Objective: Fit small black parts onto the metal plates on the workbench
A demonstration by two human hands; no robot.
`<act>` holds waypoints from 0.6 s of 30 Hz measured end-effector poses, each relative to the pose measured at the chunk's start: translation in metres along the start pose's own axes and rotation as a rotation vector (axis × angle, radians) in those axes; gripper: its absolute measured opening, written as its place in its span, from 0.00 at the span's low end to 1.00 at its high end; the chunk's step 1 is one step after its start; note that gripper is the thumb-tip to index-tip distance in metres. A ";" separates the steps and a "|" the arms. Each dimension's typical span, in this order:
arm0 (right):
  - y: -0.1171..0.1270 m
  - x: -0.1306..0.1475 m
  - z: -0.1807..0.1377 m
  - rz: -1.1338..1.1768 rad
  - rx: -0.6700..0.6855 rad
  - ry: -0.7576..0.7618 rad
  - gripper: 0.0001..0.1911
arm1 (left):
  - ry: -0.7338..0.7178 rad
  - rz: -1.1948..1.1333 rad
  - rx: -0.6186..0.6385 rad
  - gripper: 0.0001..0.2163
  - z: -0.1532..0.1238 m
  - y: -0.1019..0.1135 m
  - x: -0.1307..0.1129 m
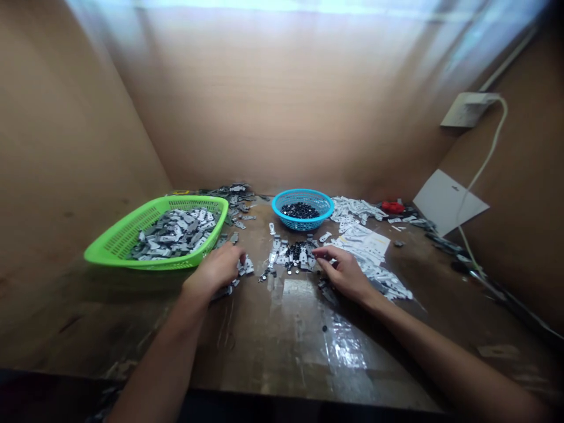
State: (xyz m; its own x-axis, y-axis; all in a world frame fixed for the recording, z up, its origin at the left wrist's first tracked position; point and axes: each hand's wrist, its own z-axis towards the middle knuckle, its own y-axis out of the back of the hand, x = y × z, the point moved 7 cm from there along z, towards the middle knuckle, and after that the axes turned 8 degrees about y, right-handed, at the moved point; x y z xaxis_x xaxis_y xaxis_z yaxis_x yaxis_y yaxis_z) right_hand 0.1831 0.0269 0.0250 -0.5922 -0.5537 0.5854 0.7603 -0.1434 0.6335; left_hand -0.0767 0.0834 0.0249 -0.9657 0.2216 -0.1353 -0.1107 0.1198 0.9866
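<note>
My left hand [222, 265] is closed, its fingers curled down over a small heap of grey and white flat plastic pieces [245, 267] just right of the green basket. What those fingers hold, if anything, is hidden. On the other side, my right hand [342, 270] has thumb and forefinger drawn together at the edge of a pile of small black round parts [294, 254]; anything between the tips is too small to make out. Grey and white flat pieces [274, 254] lie mixed around the black parts, between both hands.
A green basket [154, 263] full of flat pieces stands at left. Behind the middle is a blue basket [304, 223] of black parts. White pieces [356, 210] are heaped at right, near a red object [393, 207]. A white cable [493, 144] hangs along the right wall.
</note>
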 end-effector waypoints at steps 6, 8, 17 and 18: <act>-0.030 0.021 0.009 -0.221 0.310 0.312 0.15 | -0.014 -0.036 -0.168 0.07 0.004 0.014 -0.006; -0.035 0.018 0.008 -0.295 0.358 0.344 0.13 | -0.045 -0.104 -0.242 0.07 0.002 0.023 -0.012; -0.011 -0.015 0.005 -0.479 0.386 0.236 0.10 | -0.191 -1.067 -0.077 0.11 -0.006 0.025 -0.055; -0.009 -0.017 0.007 -0.490 0.382 0.218 0.10 | -0.184 -1.219 0.004 0.12 -0.005 0.018 -0.060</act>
State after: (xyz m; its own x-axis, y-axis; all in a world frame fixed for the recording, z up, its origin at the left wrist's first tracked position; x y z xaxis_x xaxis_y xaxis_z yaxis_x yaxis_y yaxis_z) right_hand 0.1847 0.0432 0.0122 -0.7478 -0.6573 0.0933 0.2446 -0.1421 0.9592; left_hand -0.0222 0.0676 0.0512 -0.1845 0.0955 -0.9782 -0.9150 0.3465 0.2064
